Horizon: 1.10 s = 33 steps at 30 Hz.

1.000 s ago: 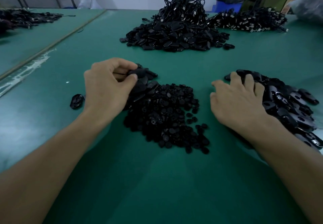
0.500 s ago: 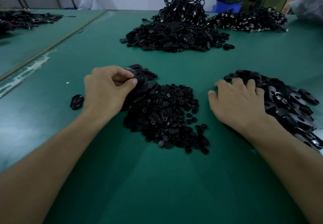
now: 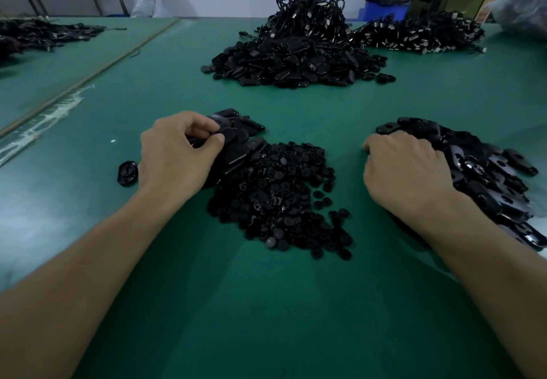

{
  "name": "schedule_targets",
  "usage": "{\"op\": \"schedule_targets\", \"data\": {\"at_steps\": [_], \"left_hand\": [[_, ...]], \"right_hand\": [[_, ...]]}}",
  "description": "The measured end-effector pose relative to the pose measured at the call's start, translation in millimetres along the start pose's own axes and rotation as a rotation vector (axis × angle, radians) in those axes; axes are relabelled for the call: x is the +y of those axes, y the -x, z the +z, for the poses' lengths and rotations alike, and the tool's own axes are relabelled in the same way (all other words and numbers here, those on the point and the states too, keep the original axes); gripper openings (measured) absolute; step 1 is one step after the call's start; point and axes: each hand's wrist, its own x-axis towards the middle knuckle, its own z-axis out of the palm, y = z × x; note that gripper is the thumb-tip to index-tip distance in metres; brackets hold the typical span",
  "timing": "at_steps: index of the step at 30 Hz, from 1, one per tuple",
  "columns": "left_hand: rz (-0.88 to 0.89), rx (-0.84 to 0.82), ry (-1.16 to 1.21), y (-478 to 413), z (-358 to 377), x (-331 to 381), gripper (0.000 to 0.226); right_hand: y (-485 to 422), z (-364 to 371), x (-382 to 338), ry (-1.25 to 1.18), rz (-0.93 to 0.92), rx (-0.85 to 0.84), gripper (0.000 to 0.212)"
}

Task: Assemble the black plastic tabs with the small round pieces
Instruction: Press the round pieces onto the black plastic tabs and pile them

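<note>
A heap of small round black pieces [image 3: 281,192] lies in the middle of the green table [image 3: 266,304]. At its far left edge sits a small stack of flat black tabs [image 3: 242,141]. My left hand [image 3: 174,153] pinches one of those tabs between thumb and curled fingers. To the right lies a pile of black tabs with holes [image 3: 488,171]. My right hand [image 3: 405,168] lies on that pile's left edge with its fingers curled down into the tabs; what they hold is hidden. One lone tab [image 3: 128,173] rests left of my left wrist.
A large mound of black tabs topped with cabled parts [image 3: 299,53] stands at the back centre, with another heap of cabled parts [image 3: 420,33] to its right. More black parts [image 3: 38,33] lie on the neighbouring table at far left. A blue bin [image 3: 384,5] stands behind.
My right hand has curled its spread fingers down into the tab pile. My left hand has shifted slightly toward me on the tab stack, still pinching.
</note>
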Motion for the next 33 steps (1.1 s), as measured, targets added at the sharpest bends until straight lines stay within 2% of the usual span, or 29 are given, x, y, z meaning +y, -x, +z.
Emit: {"op": "schedule_targets", "data": {"at_steps": [6, 13, 17, 21, 23, 26, 29, 33], "left_hand": [[0.014, 0.01, -0.013, 3.1, 0.1, 4.5, 0.016], [0.181, 0.01, 0.016, 12.4, 0.9, 14.6, 0.024], [0.277, -0.028, 0.131, 23.9, 3.0, 27.8, 0.014], [0.348, -0.112, 0.208, 34.7, 7.5, 40.8, 0.006], [0.335, -0.168, 0.245, 36.7, 9.1, 43.6, 0.01], [0.302, -0.259, 0.317, 35.8, 9.2, 43.9, 0.013], [0.224, -0.338, 0.414, 33.8, 9.4, 43.7, 0.015], [0.067, -0.352, 0.584, 31.3, 9.1, 45.8, 0.015]], "right_hand": [[-3.5, -0.7, 1.4, -0.096, -0.141, 0.065, 0.034], [-8.6, 5.4, 5.1, -0.242, -0.195, 0.196, 0.035], [-8.6, 5.4, 0.7, -0.515, -0.244, 0.203, 0.034], [-2.7, -0.7, -13.5, -0.954, -0.354, 0.102, 0.026], [0.3, -2.8, -19.5, -1.21, -0.416, -0.013, 0.027], [4.8, -2.1, -26.6, -1.412, -0.475, -0.161, 0.028], [6.9, 0.3, -29.5, -1.47, -0.472, -0.187, 0.03], [5.0, 3.3, -27.5, -1.408, -0.419, -0.108, 0.026]]}}
